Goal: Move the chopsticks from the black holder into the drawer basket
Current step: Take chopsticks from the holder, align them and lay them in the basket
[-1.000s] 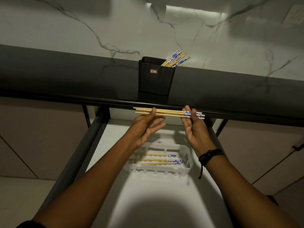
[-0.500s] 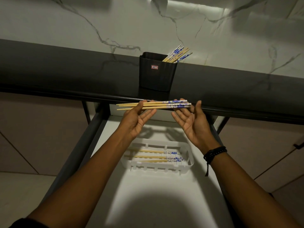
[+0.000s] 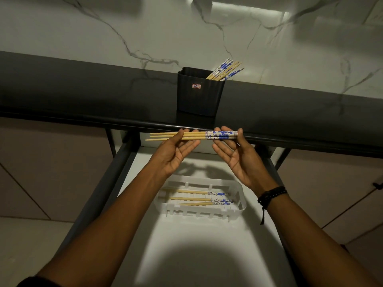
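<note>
A bundle of wooden chopsticks with blue-and-white ends lies level between both hands, just below the counter edge and above the open drawer. My left hand pinches the plain wooden part. My right hand holds the patterned end with fingertips and thumb, palm up. The black holder stands on the dark counter behind, with several chopsticks leaning out to the right. The white slotted basket sits in the drawer under my hands, with several chopsticks lying flat in it.
The open drawer has a white floor and dark side rails. The dark counter runs across the view below a marble wall. Beige cabinet fronts flank the drawer on both sides.
The held bundle shifted left and turned slightly. My right palm opened upward and regripped the patterned end, while my left hand kept hold of the wooden part.
</note>
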